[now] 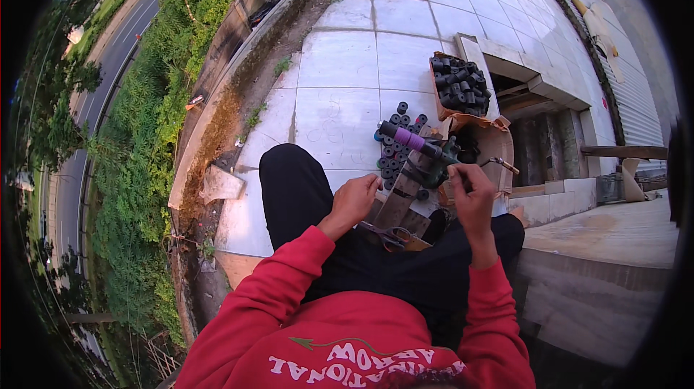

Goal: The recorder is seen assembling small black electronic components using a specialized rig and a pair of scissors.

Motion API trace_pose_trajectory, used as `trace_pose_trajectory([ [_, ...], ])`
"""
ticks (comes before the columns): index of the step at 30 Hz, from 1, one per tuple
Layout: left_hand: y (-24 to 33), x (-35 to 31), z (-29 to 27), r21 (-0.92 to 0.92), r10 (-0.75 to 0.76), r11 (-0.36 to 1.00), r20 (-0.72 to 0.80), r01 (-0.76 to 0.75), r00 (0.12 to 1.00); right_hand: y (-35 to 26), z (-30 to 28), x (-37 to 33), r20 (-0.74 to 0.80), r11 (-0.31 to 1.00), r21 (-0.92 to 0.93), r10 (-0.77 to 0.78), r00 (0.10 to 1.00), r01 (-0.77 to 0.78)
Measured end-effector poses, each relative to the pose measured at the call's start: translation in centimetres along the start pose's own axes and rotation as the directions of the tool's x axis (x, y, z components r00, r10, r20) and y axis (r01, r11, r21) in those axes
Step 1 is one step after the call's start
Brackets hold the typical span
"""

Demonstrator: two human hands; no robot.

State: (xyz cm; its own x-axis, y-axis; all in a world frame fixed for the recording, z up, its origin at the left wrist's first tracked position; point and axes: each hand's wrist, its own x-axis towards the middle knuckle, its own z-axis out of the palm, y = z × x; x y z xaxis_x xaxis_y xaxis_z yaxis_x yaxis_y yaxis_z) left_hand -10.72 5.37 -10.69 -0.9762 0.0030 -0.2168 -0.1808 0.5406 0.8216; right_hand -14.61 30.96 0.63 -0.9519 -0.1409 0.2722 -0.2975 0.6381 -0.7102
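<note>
My left hand is held above my left knee, its thumb and fingers pinched together; whatever is between them is too small to make out. My right hand is also pinched, beside a dark green metal device, its fingertips hiding whatever they hold. A spindle with a purple and black sleeve sticks out of the device toward the upper left. The device sits on a worn wooden board between my legs. Scissors lie at the board's near end. A crank handle shows to the right.
Several small black cylinders stand on the white tiles behind the board. A carton of black cylinders stands farther back, near an open cardboard box. A tiled opening lies right; a low wall edges the left.
</note>
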Motion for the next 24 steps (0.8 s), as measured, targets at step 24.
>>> trace_pose_trajectory([
  [24,0.0,0.4,-2.8,-0.629,-0.087,0.76,0.152,0.165,0.984,2.6,17.7,-5.2,0.7,0.912,0.112,0.21,0.683,-0.395],
])
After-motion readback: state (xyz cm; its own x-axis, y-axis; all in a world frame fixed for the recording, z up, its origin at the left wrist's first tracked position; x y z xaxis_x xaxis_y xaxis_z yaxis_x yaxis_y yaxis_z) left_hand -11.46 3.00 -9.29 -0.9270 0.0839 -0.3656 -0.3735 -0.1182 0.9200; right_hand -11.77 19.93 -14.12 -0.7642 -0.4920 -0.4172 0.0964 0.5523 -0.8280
